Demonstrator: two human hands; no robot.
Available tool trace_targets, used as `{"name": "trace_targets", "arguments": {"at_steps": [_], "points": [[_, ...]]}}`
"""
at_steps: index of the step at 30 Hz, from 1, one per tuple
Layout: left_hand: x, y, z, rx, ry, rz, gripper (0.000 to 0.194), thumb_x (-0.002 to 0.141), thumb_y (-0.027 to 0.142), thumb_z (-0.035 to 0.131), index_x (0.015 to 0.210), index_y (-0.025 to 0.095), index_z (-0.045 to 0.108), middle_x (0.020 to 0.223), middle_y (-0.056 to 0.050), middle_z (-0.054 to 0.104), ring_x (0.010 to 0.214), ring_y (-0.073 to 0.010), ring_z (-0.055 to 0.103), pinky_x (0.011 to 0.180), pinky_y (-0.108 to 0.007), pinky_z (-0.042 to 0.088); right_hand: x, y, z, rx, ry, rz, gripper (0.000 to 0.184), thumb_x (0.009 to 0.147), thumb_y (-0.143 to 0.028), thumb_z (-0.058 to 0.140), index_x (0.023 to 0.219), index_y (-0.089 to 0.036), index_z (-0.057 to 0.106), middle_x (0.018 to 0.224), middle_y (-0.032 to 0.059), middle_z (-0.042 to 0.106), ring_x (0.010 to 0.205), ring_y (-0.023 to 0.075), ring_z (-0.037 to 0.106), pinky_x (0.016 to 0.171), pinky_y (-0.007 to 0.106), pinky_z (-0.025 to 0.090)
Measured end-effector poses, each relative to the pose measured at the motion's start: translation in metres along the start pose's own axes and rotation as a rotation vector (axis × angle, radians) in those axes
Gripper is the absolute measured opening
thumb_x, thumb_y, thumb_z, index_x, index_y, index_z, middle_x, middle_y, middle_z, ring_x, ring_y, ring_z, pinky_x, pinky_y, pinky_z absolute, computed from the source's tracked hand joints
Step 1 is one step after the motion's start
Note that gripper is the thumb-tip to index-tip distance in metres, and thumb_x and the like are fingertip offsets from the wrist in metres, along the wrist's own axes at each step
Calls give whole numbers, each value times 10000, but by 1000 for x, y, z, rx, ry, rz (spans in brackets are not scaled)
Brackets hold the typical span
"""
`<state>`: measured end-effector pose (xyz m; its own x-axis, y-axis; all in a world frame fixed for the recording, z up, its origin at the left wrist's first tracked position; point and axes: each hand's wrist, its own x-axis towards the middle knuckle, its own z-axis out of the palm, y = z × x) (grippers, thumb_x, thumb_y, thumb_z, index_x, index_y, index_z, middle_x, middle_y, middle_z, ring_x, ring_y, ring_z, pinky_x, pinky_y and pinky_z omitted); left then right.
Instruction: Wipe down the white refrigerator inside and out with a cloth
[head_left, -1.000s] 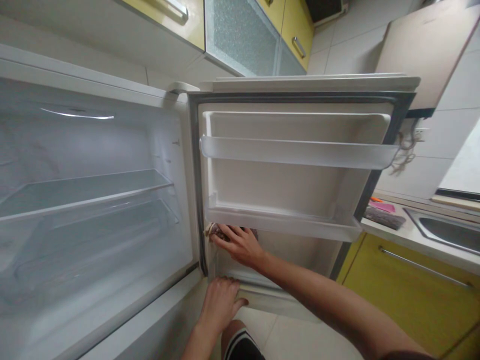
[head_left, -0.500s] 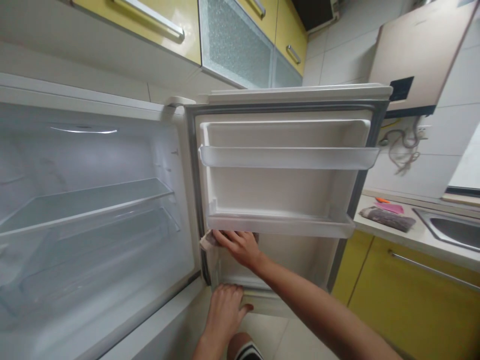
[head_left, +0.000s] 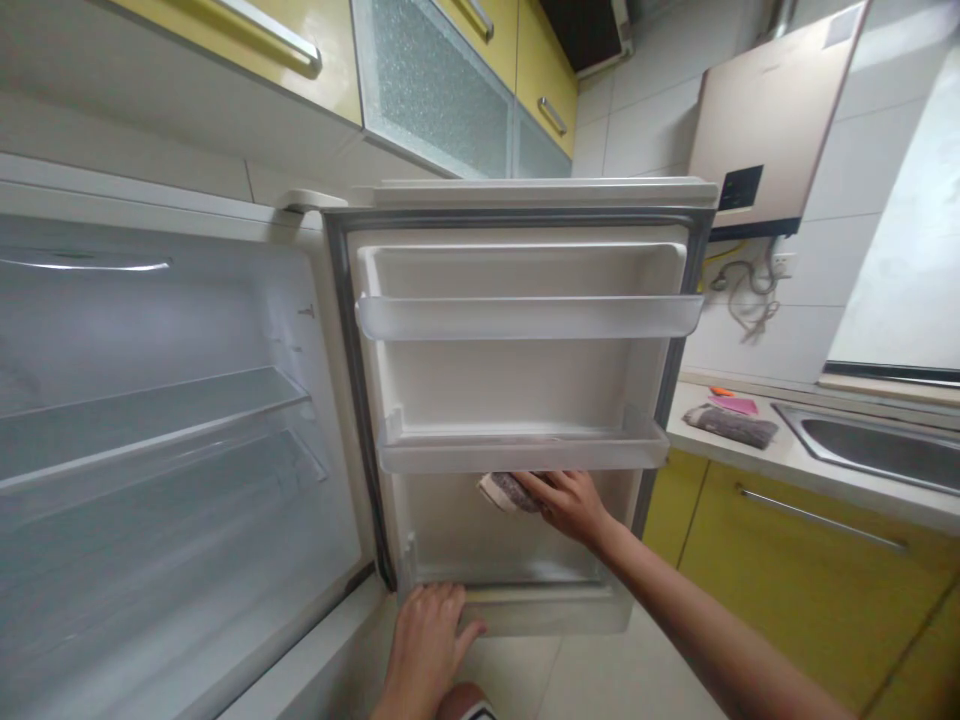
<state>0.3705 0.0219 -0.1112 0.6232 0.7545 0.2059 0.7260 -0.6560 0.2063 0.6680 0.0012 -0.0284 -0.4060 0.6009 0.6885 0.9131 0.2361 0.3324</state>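
Observation:
A folded grey-and-white cloth (head_left: pixel 510 492) is in my right hand (head_left: pixel 574 505), pressed to the inner panel of the open fridge door (head_left: pixel 517 385), just under the middle door bin (head_left: pixel 525 456). Part of the cloth is hidden beneath the fingers. Lower down, my left hand (head_left: pixel 431 630) has its fingers hooked over the left end of the bottom door bin (head_left: pixel 544 612), thumb apart from them. Clear plastic forms the fronts of the bins, including the top door bin (head_left: pixel 532 318).
On the left is the lit fridge compartment (head_left: pixel 150 310) with a glass shelf (head_left: pixel 150 410). To the right, a counter (head_left: pixel 694 440) bears a dark folded cloth (head_left: pixel 731 425), a pink item (head_left: pixel 735 404) and a sink (head_left: pixel 862 450). Yellow cabinets (head_left: pixel 795 580) stand below it.
My right hand has moved the cloth from the door's left edge rightward along the inner panel. My left hand stays at the bottom bin. The view has shifted right.

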Motion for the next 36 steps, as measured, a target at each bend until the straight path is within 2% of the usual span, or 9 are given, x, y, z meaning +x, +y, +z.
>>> {"name": "trace_targets", "arguments": {"at_steps": [2, 7, 9, 13, 18, 23, 27, 31, 36], "points": [[2, 1, 0, 4, 7, 4, 263, 942, 372, 737, 1162, 229, 753, 1181, -85, 803, 1141, -304, 729, 1045, -455, 511, -17, -1, 4, 24, -20, 22, 614, 947, -133, 569, 1535, -310, 589, 1347, 116, 719, 1183, 265, 643, 1007, 399, 487], [7, 7, -9, 7, -3, 24, 181, 979, 375, 680, 1023, 217, 757, 1025, -68, 805, 1029, -305, 748, 939, -441, 540, -33, 11, -9, 283, -418, -289, 433, 998, -129, 546, 1344, -322, 719, 1514, 26, 643, 1298, 193, 623, 1030, 344, 515], [9, 8, -12, 11, -13, 27, 184, 983, 378, 674, 1007, 214, 754, 1010, -66, 803, 1018, -306, 750, 926, -437, 540, -28, 28, -35, 338, -415, -138, 497, 945, -79, 559, 1363, -297, 715, 1514, 63, 637, 1339, 212, 611, 1089, 369, 513], [8, 6, -12, 28, -15, 40, 198, 993, 383, 655, 995, 212, 754, 1002, -69, 801, 998, -307, 750, 906, -434, 537, -33, 56, -88, 230, -86, 191, 607, 940, -38, 486, 1469, -285, 651, 1339, 131, 698, 1215, 241, 665, 1002, 400, 592], [5, 0, -11, 47, -43, 45, 206, 993, 385, 651, 1051, 220, 760, 1067, -79, 808, 1043, -298, 747, 939, -415, 525, -83, 39, -104, 40, 94, 97, 523, 1015, -133, 527, 1495, -316, 626, 1501, 104, 632, 1425, 285, 541, 1135, 484, 546], [6, 3, -18, 78, -117, 45, 241, 1016, 392, 614, 1109, 219, 755, 1120, -96, 807, 1097, -297, 745, 967, -415, 526, -103, 0, -88, 64, -221, 204, 581, 929, -14, 477, 1384, -287, 715, 1495, 69, 657, 1347, 275, 613, 1077, 472, 578], [9, 4, -25, 82, -177, 46, 289, 1018, 418, 583, 1118, 207, 754, 1101, -121, 803, 1104, -335, 744, 940, -451, 541, -81, 6, -105, 475, -380, 489, 557, 837, -66, 510, 1288, -270, 765, 1450, 93, 683, 1276, 293, 663, 1060, 494, 571], [17, 11, -34, 108, -241, 69, 350, 977, 459, 615, 1094, 169, 772, 1143, -177, 790, 1127, -386, 729, 962, -512, 533, -95, 36, -136, 898, -23, 993, 393, 786, -320, 647, 1123, -174, 786, 1132, 125, 797, 998, 303, 754, 883, 446, 624], [29, 54, -31, -57, -237, 289, 373, 1000, 544, 573, 1171, 259, 743, 1136, -106, 799, 1109, -331, 739, 938, -442, 546, -179, 6, -116, 606, 705, 1689, 394, 551, -408, 794, 864, -185, 708, 837, 85, 774, 760, 293, 735, 669, 406, 618]]}}
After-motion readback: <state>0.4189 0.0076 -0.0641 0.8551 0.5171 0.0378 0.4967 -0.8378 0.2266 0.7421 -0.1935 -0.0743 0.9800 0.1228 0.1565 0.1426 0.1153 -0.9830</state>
